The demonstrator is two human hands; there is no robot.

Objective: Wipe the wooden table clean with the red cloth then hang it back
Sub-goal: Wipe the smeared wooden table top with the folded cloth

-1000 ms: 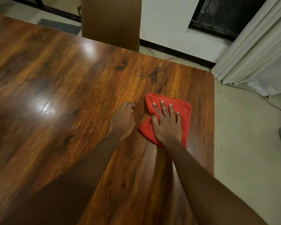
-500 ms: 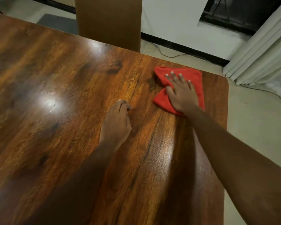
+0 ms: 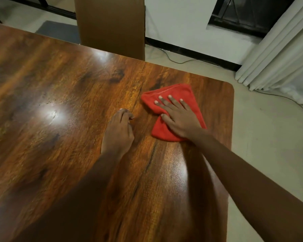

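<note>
The cloth (image 3: 177,91) lies folded near the far right corner of the counter (image 3: 59,105), pinned flat under the right hand (image 3: 181,118). That hand is spread wide, fingers straight and palm down, pressing, not gripping. The left hand (image 3: 118,131) rests on the bare wood just beside the cloth, not touching it, its fingers loosely curled and holding nothing.

The cloth looks like a soft, light microfibre rag: limp, with a stitched hem along its far edge. It will likely bunch or unfold if pushed from one corner, so flat pressure over its middle suits the wiping. It should drag with some grip over the glossy, hard surface (the sheen suggests a smooth finish, so little snagging is likely). For hanging, a pinch at the hem or a corner should lift it easily, and it will drape under its own weight. Nothing about it seems fragile.

No brand, label or writing can be read on the cloth or the counter. Beyond the far edge stands a chair (image 3: 112,27), and a curtain (image 3: 278,49) hangs at the right, both plain
</note>
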